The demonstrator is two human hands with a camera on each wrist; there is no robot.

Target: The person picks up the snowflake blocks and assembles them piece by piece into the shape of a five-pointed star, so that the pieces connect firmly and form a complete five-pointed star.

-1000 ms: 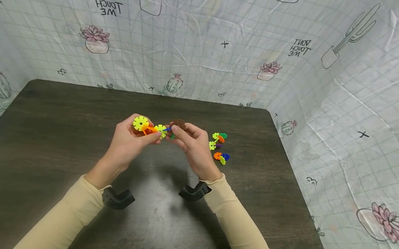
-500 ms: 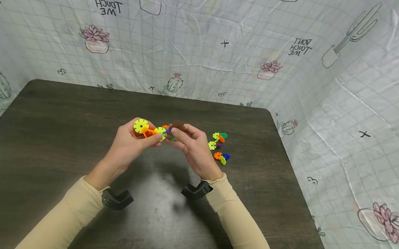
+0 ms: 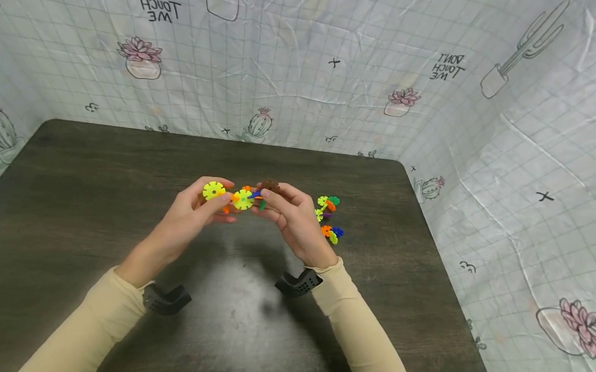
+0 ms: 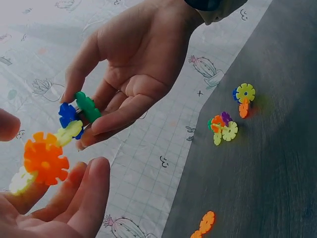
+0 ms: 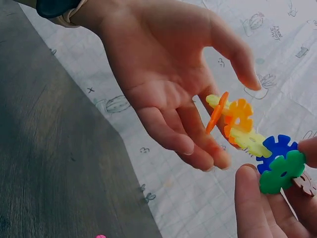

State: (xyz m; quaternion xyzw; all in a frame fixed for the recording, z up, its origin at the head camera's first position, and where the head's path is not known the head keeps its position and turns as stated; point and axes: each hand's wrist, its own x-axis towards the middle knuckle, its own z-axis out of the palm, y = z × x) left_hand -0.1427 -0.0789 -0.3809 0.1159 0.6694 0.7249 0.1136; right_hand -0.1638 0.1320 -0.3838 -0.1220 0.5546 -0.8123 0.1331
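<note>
Several notched plastic snowflake discs are joined in a chain, held up over the table between both hands. Its yellow disc (image 3: 243, 200) is mid-chain, and a blue disc (image 5: 277, 146), a green disc (image 5: 282, 172) and a brown disc (image 3: 270, 185) make up the right end. My right hand (image 3: 297, 219) pinches that end between thumb and fingers. At the other end, with its yellow disc (image 3: 214, 191) and orange disc (image 4: 45, 158), my left hand (image 3: 186, 207) has loosened fingers around the pieces. In the right wrist view its thumb stands apart from them.
Two small clusters of joined discs, an upper one (image 3: 323, 202) and a lower one (image 3: 332, 233), lie on the dark table (image 3: 397, 310) right of my right hand. Orange discs (image 4: 207, 221) show low in the left wrist view. A patterned cloth (image 3: 301, 87) hangs behind the table.
My left thumb has left the middle yellow disc and shifted back toward the left end, and the left fingers have spread. The chain has moved slightly right, still in my right hand.
</note>
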